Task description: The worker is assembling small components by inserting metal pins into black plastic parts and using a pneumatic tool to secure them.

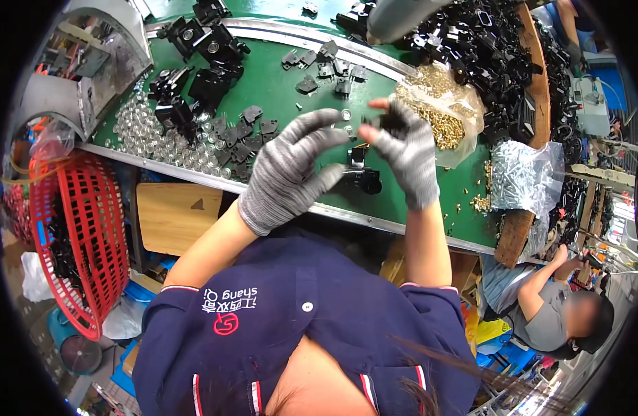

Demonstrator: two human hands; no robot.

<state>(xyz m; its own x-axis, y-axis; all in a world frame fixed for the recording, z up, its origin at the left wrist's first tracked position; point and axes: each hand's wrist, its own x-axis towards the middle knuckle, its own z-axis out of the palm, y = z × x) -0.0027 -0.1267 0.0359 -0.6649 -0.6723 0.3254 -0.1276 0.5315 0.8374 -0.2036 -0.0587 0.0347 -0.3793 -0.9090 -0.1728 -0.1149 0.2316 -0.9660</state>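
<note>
Both my hands wear grey striped gloves over the green worktable [277,83]. My left hand [287,170] is open, its fingers curved and the thumb apart, with nothing seen in it. Close to its fingertips lie small clear round pieces [346,114]. Thumb and index fingertips stick out bare from the glove of my right hand [405,149], standing apart. Something small and dark shows between them; whether it is touched I cannot make out. A black moulded part [362,179] lies between my hands near the table's front edge.
Clear round pieces [142,128] and dark grey switch-like blocks [242,139] are heaped at left, beside black assemblies [211,45]. Bags of brass screws [440,128] and silver screws [523,180] lie at right, before piled black parts [471,41]. A red basket [100,243] stands left; a person [540,312] sits right.
</note>
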